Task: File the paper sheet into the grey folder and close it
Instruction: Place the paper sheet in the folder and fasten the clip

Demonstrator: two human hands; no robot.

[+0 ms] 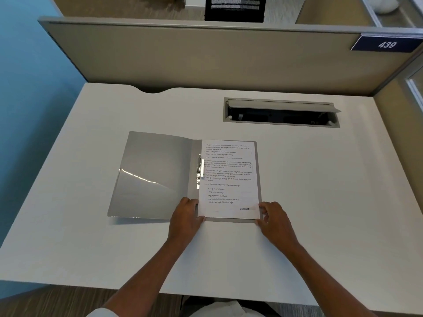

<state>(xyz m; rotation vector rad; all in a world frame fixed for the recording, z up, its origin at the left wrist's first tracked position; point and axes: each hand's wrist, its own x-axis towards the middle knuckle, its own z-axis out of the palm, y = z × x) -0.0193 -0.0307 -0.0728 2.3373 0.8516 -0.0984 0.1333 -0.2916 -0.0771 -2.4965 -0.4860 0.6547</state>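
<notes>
In the head view, at centre frame on the white desk (320,179), the thin, floppy white printed paper sheet (229,179) lies on the right leaf of the open grey plastic folder (151,177). It likely slides easily and is best handled by its edges. The left hand (186,213) pinches its lower-left corner, and the right hand (272,215) pinches its lower-right corner.

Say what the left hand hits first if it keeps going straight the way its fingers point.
Probably the metal clip on the grey folder's spine. The left hand points up that strip beside the paper sheet; height is unclear.
</notes>
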